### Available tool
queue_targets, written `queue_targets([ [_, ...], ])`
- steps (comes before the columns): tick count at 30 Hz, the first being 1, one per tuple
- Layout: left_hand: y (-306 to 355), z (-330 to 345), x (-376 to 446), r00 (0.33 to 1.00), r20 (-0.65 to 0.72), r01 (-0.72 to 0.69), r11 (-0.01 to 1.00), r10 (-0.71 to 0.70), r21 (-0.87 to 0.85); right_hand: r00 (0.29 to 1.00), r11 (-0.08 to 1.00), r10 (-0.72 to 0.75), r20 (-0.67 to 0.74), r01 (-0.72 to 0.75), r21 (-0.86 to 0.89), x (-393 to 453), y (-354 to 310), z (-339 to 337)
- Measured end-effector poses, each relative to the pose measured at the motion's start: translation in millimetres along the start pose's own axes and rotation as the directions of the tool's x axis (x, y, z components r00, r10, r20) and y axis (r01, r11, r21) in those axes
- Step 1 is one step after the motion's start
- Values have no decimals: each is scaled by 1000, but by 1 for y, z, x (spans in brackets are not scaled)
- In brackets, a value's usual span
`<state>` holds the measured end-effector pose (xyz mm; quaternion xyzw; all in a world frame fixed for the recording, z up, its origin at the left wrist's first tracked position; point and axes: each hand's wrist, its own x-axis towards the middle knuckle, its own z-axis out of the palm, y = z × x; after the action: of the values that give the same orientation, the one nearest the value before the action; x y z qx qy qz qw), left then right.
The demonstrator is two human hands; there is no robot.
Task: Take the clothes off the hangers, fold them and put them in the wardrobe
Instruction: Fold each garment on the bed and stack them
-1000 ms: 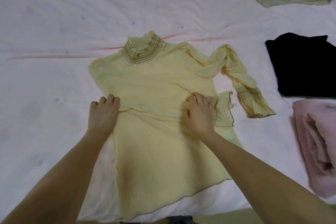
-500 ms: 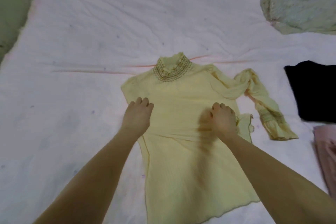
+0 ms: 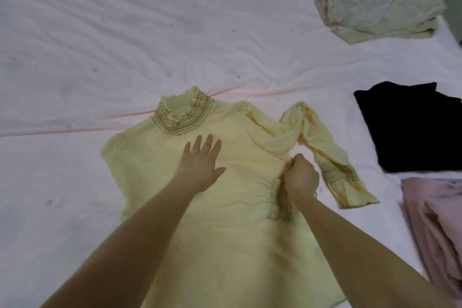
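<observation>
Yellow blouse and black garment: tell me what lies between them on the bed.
In the head view, only bare white bedsheet separates the yellow blouse, whose loose sleeve reaches that way, from the black garment.

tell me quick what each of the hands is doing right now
Left hand: open, flat on the yellow top.
Right hand: closed, pinching the yellow top's fabric at its side.
</observation>
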<state>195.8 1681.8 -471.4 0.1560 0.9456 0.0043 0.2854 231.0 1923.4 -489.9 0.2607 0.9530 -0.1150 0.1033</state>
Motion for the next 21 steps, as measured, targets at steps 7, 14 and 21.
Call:
queue_targets([
  [7, 15, -24, 24, 992, -62, 118, 989, -113, 88, 967, 961, -242, -76, 250, 119, 23, 18, -24],
  [14, 64, -77, 91, 972, -236, -44, 995, 23, -87, 983, 981, -168, -75, 159, -115, 88, 36, -51],
  [21, 89, -94, 138, 994, -92, 59, 997, -63, -45, 989, 994, -110, 96, 108, 20, 135, 68, -93],
])
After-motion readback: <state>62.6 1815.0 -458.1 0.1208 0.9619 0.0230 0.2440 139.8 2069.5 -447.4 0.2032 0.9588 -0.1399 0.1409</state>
